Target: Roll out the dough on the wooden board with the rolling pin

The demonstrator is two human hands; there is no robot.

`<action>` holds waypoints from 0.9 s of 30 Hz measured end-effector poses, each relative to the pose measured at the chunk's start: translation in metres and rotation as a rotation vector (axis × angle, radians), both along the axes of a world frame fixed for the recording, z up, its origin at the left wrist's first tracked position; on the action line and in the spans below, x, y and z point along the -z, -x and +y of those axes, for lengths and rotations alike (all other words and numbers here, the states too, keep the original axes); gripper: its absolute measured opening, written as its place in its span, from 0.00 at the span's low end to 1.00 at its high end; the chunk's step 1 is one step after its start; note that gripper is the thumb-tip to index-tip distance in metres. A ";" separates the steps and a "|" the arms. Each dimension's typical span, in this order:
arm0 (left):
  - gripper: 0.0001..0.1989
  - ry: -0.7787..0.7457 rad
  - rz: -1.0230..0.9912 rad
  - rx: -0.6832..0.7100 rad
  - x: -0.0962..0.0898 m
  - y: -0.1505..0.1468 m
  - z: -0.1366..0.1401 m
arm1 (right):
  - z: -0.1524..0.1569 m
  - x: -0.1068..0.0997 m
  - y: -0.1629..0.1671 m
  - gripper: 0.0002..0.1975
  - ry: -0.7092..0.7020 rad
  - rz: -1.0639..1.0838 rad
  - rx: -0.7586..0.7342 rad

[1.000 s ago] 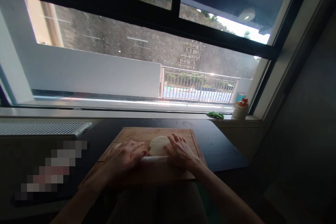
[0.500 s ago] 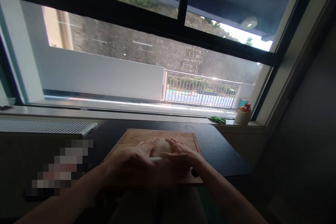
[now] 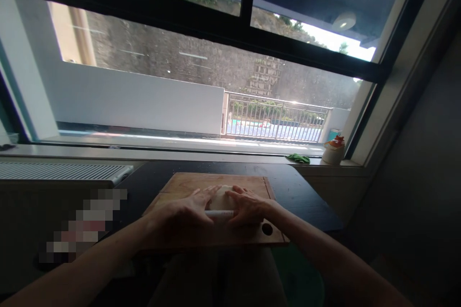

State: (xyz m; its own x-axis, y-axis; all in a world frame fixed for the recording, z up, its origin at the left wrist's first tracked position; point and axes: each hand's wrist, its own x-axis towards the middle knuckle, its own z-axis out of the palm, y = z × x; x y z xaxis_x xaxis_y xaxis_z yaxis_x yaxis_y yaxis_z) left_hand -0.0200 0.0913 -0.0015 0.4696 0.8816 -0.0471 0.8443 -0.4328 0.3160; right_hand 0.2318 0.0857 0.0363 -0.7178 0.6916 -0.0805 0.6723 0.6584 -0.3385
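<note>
A round, pale piece of dough [image 3: 220, 199] lies on a wooden cutting board [image 3: 194, 181]. A white rolling pin [image 3: 219, 213] lies crosswise along the dough's near side, its ends covered by my hands. My left hand [image 3: 194, 205] is over the left end, its thumb on the near side and its fingers reaching forward along the dough's left edge. From the other side my right hand [image 3: 247, 205] covers the right end, with fingertips resting on the dough. How tightly the palms grip the rolling pin is hidden.
The board rests on a dark table [image 3: 306, 201] with a round hole near its front right corner. A green cloth [image 3: 298, 158] and a white container with an orange-red top [image 3: 333, 150] stand on the windowsill. A radiator [image 3: 65, 171] is at the left.
The rolling pin shows more between my hands, which have shifted slightly relative to the dough. The whole view has moved a little, and the board's hole is now uncovered.
</note>
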 end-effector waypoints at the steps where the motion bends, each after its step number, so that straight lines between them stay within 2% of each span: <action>1: 0.59 -0.004 -0.016 -0.009 -0.001 -0.001 -0.002 | -0.002 0.001 -0.001 0.55 -0.001 0.020 0.009; 5: 0.55 -0.057 -0.053 0.020 -0.007 -0.005 -0.010 | -0.007 0.003 -0.002 0.54 0.005 0.052 0.022; 9: 0.54 -0.045 -0.056 0.018 -0.014 -0.009 -0.016 | -0.008 0.003 -0.001 0.54 -0.012 0.055 0.015; 20: 0.53 -0.039 -0.071 -0.019 -0.017 -0.013 -0.021 | -0.001 0.006 -0.004 0.53 0.015 0.083 0.012; 24: 0.53 -0.152 -0.032 -0.001 -0.025 -0.017 -0.032 | -0.015 0.010 -0.002 0.51 -0.096 0.097 0.044; 27: 0.44 -0.307 -0.013 0.091 -0.029 -0.007 -0.044 | -0.034 0.018 -0.002 0.47 -0.200 0.139 0.074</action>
State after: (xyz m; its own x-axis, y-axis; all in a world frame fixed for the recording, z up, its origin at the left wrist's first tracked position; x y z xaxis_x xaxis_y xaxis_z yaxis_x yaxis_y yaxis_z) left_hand -0.0127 0.0473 0.0279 0.5461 0.8080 0.2210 0.7945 -0.5832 0.1692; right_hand 0.2342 0.0514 0.0187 -0.6594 0.7348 0.1590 0.6772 0.6724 -0.2988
